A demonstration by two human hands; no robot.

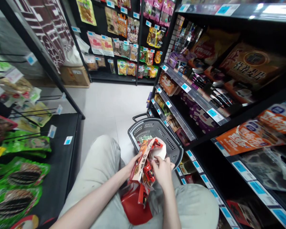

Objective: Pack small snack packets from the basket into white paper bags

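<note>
One printed package (141, 160) gripped by left hand (132, 164), right hand (164, 169) curled by its white flap (161, 150), hold unclear

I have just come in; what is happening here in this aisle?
A person is low down, knees apart. Their left hand holds the edge of a printed red-and-cream package. Their right hand is at its other side, close to small red packets; its exact grip is unclear. A grey basket is just beyond the package, beside a shelf of packaged goods.
</note>
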